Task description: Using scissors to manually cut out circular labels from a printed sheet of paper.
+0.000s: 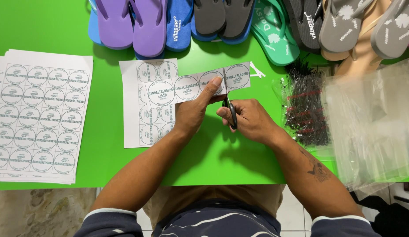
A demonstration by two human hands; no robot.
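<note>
i see a green table from above. at far, a row of flip-flops in purple, blue, grey, green and tan. far left lies a stack of sheets of round labels; right, clear plastic bags and a packet of black tag pins. centre, over a part-cut sheet, my left hand pinches a strip of round labels, its long axis running left to right. my right hand is clenched on scissors, blades pointing far, meeting the strip's near edge between labels, just right of my left thumb.
</note>
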